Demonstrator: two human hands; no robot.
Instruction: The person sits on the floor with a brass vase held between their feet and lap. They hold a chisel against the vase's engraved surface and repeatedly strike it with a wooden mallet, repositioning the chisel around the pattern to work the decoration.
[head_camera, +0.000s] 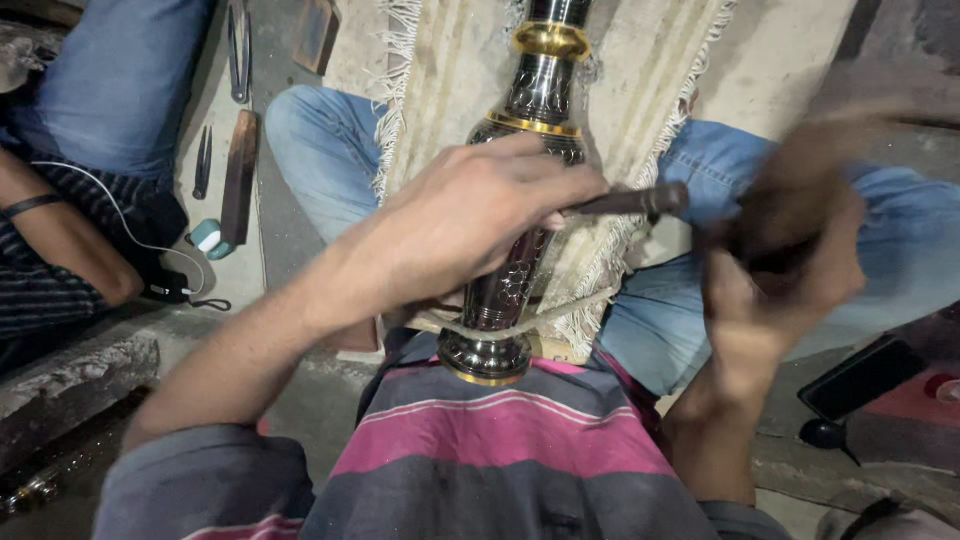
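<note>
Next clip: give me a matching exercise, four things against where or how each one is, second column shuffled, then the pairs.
1. left hand
2. right hand
3. engraved metal vase
4. fringed cloth

A. motion-blurred, raised beside the vase
B. lying along the lap, gold bands at neck and base
C. spread under the vase over the jeans
D. holding a dark rod-like tool against the vase

Pairs: 1-D, 2-A, 3-B, 4-C
</note>
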